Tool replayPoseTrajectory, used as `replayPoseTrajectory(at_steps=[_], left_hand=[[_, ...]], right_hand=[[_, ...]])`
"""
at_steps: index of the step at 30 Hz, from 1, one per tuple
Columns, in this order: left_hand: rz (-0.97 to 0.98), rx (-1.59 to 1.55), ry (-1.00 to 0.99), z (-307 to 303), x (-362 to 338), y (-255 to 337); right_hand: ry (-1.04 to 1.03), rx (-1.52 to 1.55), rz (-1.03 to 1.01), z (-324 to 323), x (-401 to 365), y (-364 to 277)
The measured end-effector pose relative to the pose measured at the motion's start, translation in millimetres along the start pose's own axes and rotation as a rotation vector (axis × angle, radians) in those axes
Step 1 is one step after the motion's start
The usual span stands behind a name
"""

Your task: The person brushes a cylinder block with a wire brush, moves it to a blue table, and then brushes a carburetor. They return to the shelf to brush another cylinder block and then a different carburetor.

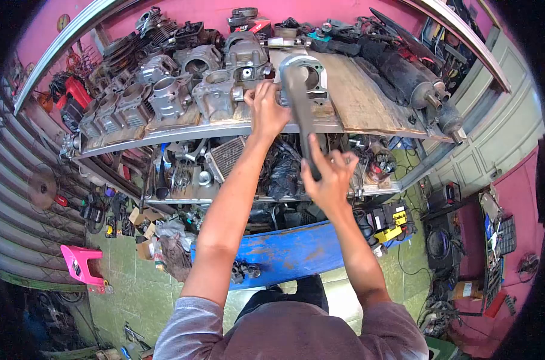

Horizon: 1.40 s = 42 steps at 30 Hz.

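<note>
My right hand (329,177) is closed around the dark grip of a long metal tool (300,99). The tool points away from me, its far end smeared by motion and overlapping a silver engine cylinder (318,79) at the shelf's front edge. Just left of that cylinder, my left hand (266,111) has its fingers curled at the edge of the wooden shelf top (368,99); I cannot tell what they grip. Another engine cylinder (215,96) stands close to the left of this hand.
Several more cylinders (170,96) line the shelf on the left, and a muffler (413,81) lies on the right. Below are a lower shelf of parts, including a finned radiator (227,157), and a blue bench (284,255). A pink stool (82,263) stands on the floor.
</note>
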<state>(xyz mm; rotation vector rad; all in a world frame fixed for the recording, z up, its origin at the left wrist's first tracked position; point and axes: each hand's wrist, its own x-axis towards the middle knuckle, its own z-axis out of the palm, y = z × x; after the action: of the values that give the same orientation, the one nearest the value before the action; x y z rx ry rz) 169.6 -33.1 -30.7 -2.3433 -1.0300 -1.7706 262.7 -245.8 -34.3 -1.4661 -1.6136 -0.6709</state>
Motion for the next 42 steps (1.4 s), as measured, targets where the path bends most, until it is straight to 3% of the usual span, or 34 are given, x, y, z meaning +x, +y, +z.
replayPoseTrajectory(at_steps=[3,6,10,14,19,26,30,33,37,42], left_hand=[[0.036,0.088,0.027,4,-2,-4],[-0.036,-0.053,-0.044,-7,1,8],[-0.089,-0.026,-0.052,-7,3,12],[-0.017,0.000,-0.044,-3,0,2],[-0.070,-0.021,-0.050,-6,1,10],[-0.030,0.011,-0.034,-4,-1,6],[-0.043,0.000,-0.011,-1,2,6],[-0.038,0.026,-0.029,-5,0,8],[-0.024,-0.007,-0.025,-3,1,5],[-0.020,0.005,-0.021,-6,-3,7]], right_hand=[[-0.039,0.072,-0.013,4,-2,4],[0.151,-0.003,-0.036,19,34,11],[0.107,-0.083,-0.048,37,5,24],[0.030,-0.010,-0.019,20,-30,18],[0.169,-0.066,-0.033,20,26,21],[0.104,-0.038,0.056,21,-39,32],[0.171,0.007,0.111,14,-3,35],[0.107,0.016,0.192,22,4,24],[0.095,0.077,0.227,26,-56,7],[0.128,0.097,0.244,8,-10,9]])
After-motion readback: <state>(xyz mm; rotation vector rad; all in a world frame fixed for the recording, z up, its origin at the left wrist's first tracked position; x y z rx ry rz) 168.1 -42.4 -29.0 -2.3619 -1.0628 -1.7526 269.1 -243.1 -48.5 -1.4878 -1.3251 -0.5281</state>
